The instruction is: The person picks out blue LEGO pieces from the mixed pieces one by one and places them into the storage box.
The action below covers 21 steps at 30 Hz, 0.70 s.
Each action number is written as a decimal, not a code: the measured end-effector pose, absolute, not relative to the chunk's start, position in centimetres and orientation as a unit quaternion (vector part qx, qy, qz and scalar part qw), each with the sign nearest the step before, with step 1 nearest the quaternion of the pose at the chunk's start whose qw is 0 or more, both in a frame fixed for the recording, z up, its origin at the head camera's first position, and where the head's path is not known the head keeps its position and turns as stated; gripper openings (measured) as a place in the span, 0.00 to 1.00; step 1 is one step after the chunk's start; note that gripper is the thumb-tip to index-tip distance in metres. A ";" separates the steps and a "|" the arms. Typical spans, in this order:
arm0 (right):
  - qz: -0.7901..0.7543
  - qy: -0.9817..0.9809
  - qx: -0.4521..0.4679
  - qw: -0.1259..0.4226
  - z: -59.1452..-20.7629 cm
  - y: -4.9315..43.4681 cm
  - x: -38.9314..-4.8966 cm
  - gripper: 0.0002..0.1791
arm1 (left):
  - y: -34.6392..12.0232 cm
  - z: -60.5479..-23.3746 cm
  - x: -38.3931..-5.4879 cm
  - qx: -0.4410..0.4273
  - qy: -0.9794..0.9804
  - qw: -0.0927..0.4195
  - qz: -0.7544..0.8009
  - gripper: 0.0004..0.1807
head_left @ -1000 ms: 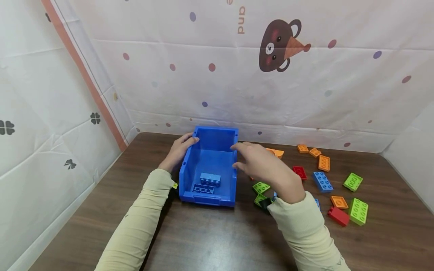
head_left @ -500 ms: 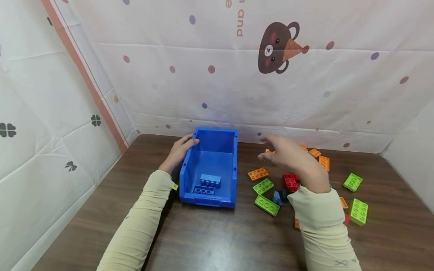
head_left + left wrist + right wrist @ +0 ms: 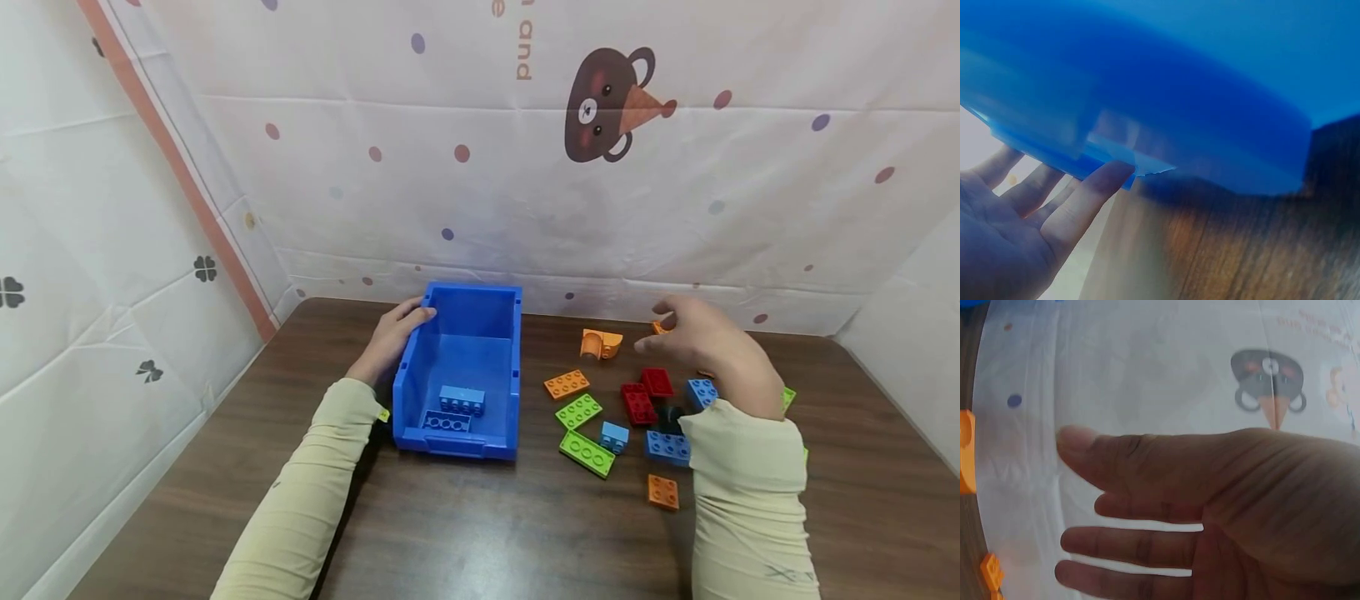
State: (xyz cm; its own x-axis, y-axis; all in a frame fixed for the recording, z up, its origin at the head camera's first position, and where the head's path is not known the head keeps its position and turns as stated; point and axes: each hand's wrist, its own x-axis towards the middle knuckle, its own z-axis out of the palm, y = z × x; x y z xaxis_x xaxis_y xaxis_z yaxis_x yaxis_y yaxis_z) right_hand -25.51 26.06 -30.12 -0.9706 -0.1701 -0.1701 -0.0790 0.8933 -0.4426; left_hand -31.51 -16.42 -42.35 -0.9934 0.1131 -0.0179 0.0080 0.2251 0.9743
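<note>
A blue plastic storage bin (image 3: 459,358) stands on the wooden table, with two blue toy bricks (image 3: 462,400) lying near its front end. At the bin's far left edge, my left hand (image 3: 390,337) holds the rim; in the left wrist view the thumb (image 3: 1094,194) lies against the blue wall. My right hand (image 3: 708,342) is raised over the loose bricks, near an orange brick (image 3: 661,327) at the back. Its fingers are apart and hold nothing, as the right wrist view shows. The right forearm and hand hide some bricks beneath them.
Right of the bin lie an orange curved piece (image 3: 601,342), an orange plate brick (image 3: 566,384), green plate bricks (image 3: 587,454), red bricks (image 3: 638,404), blue bricks (image 3: 667,448) and an orange square brick (image 3: 663,492). A printed white sheet (image 3: 480,192) hangs behind the table (image 3: 450,525).
My right hand has moved right, away from the bin's right wall, over the loose bricks. Bricks beside the bin have come into sight. The left hand keeps its place on the bin.
</note>
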 end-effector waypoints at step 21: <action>-0.243 0.955 0.048 0.162 -32.6 32.1 -26.3 0.34 | -16.6 -42.3 -31.5 0.042 0.781 0.039 0.622 0.38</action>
